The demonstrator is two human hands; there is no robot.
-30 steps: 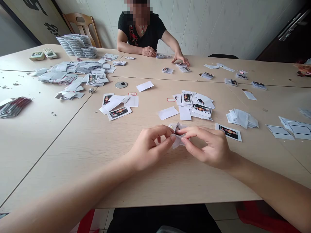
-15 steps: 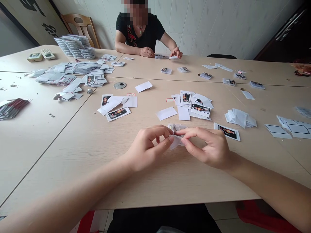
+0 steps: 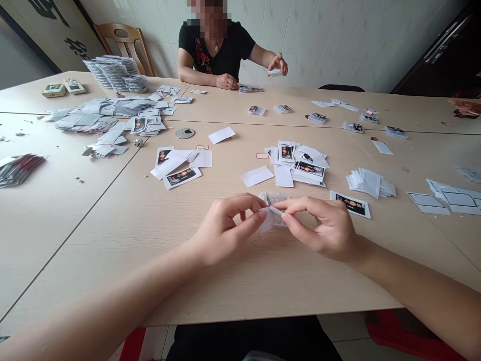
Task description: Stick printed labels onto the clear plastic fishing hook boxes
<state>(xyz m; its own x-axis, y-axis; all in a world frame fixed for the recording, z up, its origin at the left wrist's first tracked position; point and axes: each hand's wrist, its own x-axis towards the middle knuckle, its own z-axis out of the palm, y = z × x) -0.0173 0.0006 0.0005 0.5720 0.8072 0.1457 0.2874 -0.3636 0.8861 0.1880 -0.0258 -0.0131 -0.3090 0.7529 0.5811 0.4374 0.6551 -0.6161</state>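
Observation:
Both hands meet above the table, each closed in a pinch on a small translucent white piece [image 3: 267, 221], thin like film or paper; its exact kind I cannot make out. My left hand [image 3: 230, 223] grips its left side. The fingers of my right hand [image 3: 323, 223] pinch its right edge, where a narrow strip looks folded. Right behind and under the fingertips lies a clear plastic packet [image 3: 280, 197] with small contents, partly hidden. A black-printed card [image 3: 351, 204] rests just beyond my right hand.
Loose cards form a pile [image 3: 302, 164] ahead and another [image 3: 180, 165] to the left. White packets [image 3: 370, 183] lie to the right. Large packet stacks [image 3: 112, 72] stand at the far left. Across the table a person [image 3: 214, 55] holds a small packet [image 3: 275, 72].
My fingers have shifted slightly, and the white piece now lies flatter with its right part turned over. Across the table, the person's hand has lifted a small packet off the table.

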